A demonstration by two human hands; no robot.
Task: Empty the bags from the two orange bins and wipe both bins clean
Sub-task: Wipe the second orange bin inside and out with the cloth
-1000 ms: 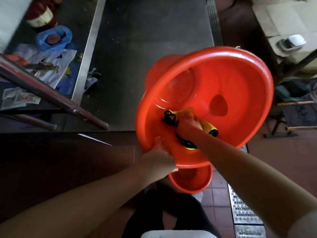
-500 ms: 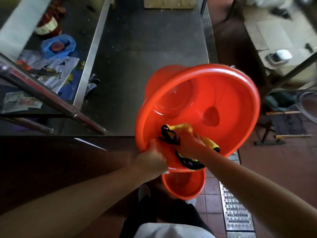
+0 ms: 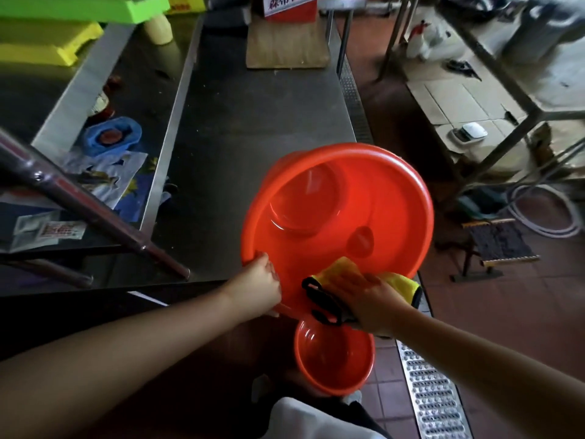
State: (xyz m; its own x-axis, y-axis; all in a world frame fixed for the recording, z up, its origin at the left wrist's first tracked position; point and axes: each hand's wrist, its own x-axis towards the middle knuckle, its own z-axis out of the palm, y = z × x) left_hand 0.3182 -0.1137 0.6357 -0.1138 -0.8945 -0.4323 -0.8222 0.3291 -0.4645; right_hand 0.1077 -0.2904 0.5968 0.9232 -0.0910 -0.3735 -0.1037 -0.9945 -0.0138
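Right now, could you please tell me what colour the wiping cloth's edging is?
Black edging on the yellow wiping cloth; the head view shows it.

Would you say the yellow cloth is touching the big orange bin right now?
Touching: the head view shows the right hand pressing the yellow cloth against the big orange bin's inner wall.

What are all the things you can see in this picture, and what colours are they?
big round orange plastic bin: 1, orange, tilted up over the table's near end, no bag in it
small round orange plastic bin: 1, orange, on the floor below the big one
yellow cloth with black edging: 1, yellow and black, pressed on the big bin's inner wall
long steel table: 1, grey, centre
blue bag: 1, blue, lower shelf at left
green and yellow plastic stools: 2, top left
metal floor drain grate: 1, silver, bottom right
left hand: 1, grips the big bin's rim
right hand: 1, holds the cloth
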